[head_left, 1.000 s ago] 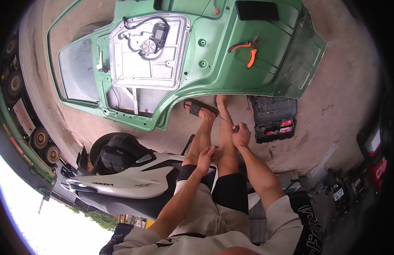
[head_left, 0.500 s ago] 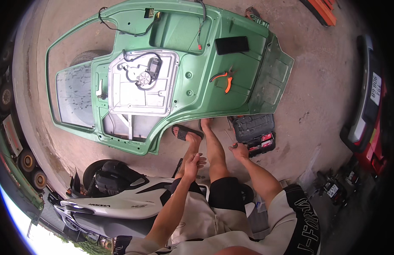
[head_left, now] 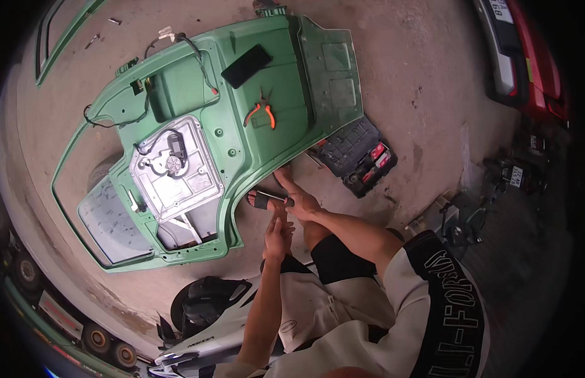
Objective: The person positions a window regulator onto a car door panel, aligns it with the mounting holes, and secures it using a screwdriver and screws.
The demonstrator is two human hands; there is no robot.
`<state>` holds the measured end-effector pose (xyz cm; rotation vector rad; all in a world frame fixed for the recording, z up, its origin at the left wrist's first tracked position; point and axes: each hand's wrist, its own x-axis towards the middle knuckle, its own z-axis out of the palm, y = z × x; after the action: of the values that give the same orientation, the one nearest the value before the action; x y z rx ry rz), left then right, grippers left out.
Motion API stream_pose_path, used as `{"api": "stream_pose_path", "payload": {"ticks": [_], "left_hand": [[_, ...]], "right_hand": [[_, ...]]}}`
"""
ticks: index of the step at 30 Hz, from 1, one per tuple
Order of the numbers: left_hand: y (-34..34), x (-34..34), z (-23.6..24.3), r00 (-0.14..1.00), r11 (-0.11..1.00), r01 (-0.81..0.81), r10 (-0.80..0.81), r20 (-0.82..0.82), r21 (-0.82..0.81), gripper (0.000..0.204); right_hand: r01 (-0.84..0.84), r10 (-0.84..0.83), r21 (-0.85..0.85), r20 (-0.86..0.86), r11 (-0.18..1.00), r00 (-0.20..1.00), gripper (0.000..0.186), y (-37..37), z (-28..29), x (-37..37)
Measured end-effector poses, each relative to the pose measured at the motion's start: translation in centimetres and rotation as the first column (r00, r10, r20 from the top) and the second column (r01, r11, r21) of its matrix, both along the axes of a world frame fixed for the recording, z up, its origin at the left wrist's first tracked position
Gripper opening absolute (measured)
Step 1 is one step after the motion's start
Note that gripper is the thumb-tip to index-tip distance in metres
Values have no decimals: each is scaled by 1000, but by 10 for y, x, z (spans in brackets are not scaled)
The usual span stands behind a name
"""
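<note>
My right hand (head_left: 303, 206) is closed round the dark handle of a screwdriver (head_left: 271, 196), whose thin shaft points left over my sandalled foot. Just below it, my left hand (head_left: 278, 238) is loosely curled with its fingers somewhat apart, and nothing shows in it. Both hands are in front of my knees, short of the near edge of a green vehicle door (head_left: 242, 157). On the door panel lie pliers with orange handles (head_left: 260, 116) and a black phone (head_left: 246, 66). A silver metal plate (head_left: 185, 179) with a motor and round pulley (head_left: 174, 165) sits in the door's opening.
An open black tool case (head_left: 349, 151) with red items lies on the floor right of the door. A white motorbike (head_left: 220, 331) stands at lower left, with a black bag (head_left: 214, 299) beside it. A red vehicle (head_left: 538, 63) is at the upper right.
My right hand has moved left with the screwdriver, from beside the tool case to near my left hand. The view has turned, so the door appears tilted and shifted left.
</note>
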<state>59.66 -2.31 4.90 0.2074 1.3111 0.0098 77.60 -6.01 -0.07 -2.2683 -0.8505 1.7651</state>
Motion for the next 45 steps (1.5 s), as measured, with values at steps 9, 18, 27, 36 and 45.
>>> {"api": "stream_pose_path", "payload": {"ticks": [9,18,27,36,45], "left_hand": [[-3,-31,10,937,939,344,-344,60,7,44],[37,-128,-6,825,832,554,-551,-126,-14,44],[41,-99,50,774,771,625,-590,-228,126,32],[52,30,-10,521,464,833,-840,-149,300,39],[-18,148,-72,428,363,757,-904,8,543,38]], "right_hand": [[406,-402,188,-62,894,913,68,-26,-13,-13],[589,-589,320,-109,742,801,82,-54,48,-35],[803,-796,118,272,585,540,34,-75,37,-25],[867,-835,107,352,486,424,30,-147,-82,37],[897,-821,169,497,409,281,25,-226,-211,129]]}}
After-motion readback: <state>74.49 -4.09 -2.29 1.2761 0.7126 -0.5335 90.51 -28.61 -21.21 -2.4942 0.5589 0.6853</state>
